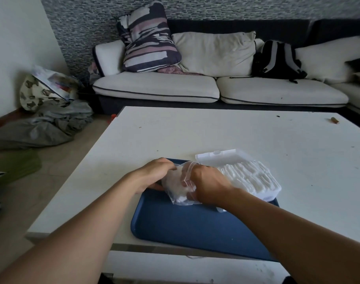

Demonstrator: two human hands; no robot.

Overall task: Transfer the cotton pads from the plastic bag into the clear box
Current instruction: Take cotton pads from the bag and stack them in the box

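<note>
Holding the plastic bag (180, 184) from both sides, I have it resting on the far part of the blue tray (195, 226), just below the middle of the frame. My left hand (154, 174) curls around the bag's left end, fingers bent over the top and thumb underneath near the tray. My right hand (209, 184) is pushed against the bag's mouth with its back toward me; the fingers are hidden by the plastic, so I cannot tell whether they are gripping anything inside. A fold of the clear plastic rises between my two hands. Through the bag I see a pale mass of cotton pads (176, 190), blurred by the film.

Just right of my right hand, touching the bag's side, sits the clear box (255, 178), already packed with rows of white pads standing on edge. Its lid (220, 157) is flipped open and tilts back toward the upper middle of the frame. The box overlaps the tray's far right corner.

The tray lies on a white table (236, 130) that fills the centre. A small brown object (334, 120) lies near the table's far right edge. Across the top of the frame runs a white sofa (164, 89) with a striped pillow (148, 42) and a black backpack (277, 60). At the left, a heap of clothes (52, 121) lies on the floor.
</note>
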